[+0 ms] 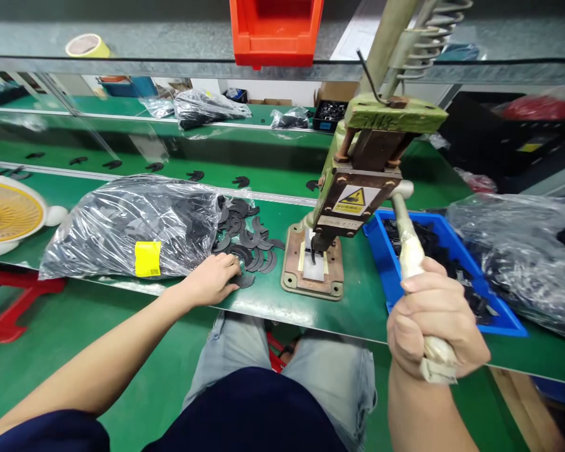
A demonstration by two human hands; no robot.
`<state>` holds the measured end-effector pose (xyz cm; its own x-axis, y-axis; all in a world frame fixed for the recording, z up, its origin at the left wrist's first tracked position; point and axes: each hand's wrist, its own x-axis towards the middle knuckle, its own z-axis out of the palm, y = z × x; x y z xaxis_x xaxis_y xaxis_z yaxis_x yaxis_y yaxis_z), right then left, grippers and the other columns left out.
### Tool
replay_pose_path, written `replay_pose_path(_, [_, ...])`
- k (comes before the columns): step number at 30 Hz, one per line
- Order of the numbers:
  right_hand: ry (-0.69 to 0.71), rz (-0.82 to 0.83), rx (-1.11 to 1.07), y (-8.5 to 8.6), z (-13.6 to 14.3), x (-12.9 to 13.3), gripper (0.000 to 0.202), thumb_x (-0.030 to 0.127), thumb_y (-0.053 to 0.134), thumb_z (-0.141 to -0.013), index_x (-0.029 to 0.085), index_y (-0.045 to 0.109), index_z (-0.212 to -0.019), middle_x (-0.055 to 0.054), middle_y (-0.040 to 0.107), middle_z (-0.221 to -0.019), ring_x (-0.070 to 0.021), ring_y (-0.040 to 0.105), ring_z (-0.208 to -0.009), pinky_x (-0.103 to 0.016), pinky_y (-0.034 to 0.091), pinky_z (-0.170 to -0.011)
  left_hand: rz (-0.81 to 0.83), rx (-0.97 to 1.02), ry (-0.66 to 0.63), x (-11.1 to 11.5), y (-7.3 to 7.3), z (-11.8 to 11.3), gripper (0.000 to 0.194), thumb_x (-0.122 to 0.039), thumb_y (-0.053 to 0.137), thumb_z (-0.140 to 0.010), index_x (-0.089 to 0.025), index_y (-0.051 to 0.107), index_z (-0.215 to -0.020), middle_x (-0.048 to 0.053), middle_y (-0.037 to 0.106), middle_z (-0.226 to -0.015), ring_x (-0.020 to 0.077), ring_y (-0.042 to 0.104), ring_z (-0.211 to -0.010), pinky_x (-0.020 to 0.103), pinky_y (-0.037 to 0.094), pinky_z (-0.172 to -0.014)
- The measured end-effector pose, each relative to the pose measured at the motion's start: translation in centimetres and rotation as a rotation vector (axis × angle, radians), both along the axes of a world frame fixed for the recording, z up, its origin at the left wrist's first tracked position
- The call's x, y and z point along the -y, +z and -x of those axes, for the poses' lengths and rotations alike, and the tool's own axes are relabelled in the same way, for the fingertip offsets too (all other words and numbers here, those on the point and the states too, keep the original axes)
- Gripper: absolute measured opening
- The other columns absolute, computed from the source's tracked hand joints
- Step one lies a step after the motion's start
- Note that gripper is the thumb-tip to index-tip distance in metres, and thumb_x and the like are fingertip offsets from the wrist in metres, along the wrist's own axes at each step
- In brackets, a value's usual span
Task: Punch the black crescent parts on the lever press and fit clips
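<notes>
My right hand (435, 317) is wrapped round the lever handle (410, 251) of a green hand press (353, 194). Under the ram, a small dark part (313, 256) shows on the press's metal plate (313, 270). At the left, my left hand (215, 276) rests at the near edge of a pile of black crescent-shaped pieces (252, 242). Its curled fingers and thumb are at one crescent piece (243, 281), which sticks out past the fingertips. The pile spills from the mouth of a clear plastic bag (136, 220) with a yellow label, full of similar pieces.
Right of the press stands a blue bin (503, 317) of black parts, with another plastic bag (522, 251) beside it. A white and yellow fan (9, 213) is at the far left. Crescent pieces (195, 175) lie spaced along the green strip behind. An orange bin (277, 37) hangs above.
</notes>
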<state>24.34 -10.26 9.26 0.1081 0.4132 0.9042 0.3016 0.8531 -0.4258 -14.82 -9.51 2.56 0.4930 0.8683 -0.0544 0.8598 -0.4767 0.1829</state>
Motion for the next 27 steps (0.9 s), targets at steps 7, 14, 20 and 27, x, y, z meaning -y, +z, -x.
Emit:
replay_pose_path(7, [-0.022,-0.029,0.006,0.0,0.1,-0.2,0.025,0.027,0.076,-0.080,0.024,0.058,-0.063,0.003,0.063,-0.064,-0.0199,0.066,-0.077,-0.063,0.054,-0.104,0.073,0.077,-0.009,0.6,0.6,-0.6,0.008,-0.026,0.065,-0.093,-0.021,0.060,-0.095,0.006,0.066,-0.098,0.0267,0.061,-0.104,0.042,0.042,-0.093])
replay_pose_path(14, [-0.017,-0.027,0.025,0.3,0.1,0.1,0.023,0.024,0.074,-0.081,0.024,0.058,-0.064,0.003,0.062,-0.066,-0.0201,0.067,-0.078,-0.064,0.054,-0.104,0.110,0.298,0.010,-0.7,1.0,-3.4,0.011,-0.022,0.052,-0.099,-0.022,0.063,-0.101,0.005,0.062,-0.099,0.0199,0.062,-0.089,0.031,0.048,-0.081])
replay_pose_path(20, [-0.002,-0.025,0.043,0.1,-0.2,0.1,0.020,0.023,0.072,-0.081,0.024,0.059,-0.065,0.003,0.063,-0.067,-0.0208,0.067,-0.080,-0.065,0.054,-0.104,0.139,0.496,0.210,-2.0,-1.3,-8.0,0.012,-0.033,0.061,-0.096,-0.021,0.064,-0.095,0.000,0.062,-0.081,0.0165,0.059,-0.071,0.028,0.043,-0.067])
replay_pose_path(27, [-0.021,-0.044,0.029,-0.2,-0.1,0.0,0.023,0.026,0.072,-0.082,0.024,0.058,-0.065,0.003,0.061,-0.066,-0.0207,0.066,-0.079,-0.065,0.055,-0.102,0.374,0.925,0.391,-5.8,-2.2,-10.1,0.038,-0.058,0.063,-0.092,-0.021,0.056,-0.085,-0.004,0.059,-0.068,0.0140,0.059,-0.062,0.024,0.045,-0.060])
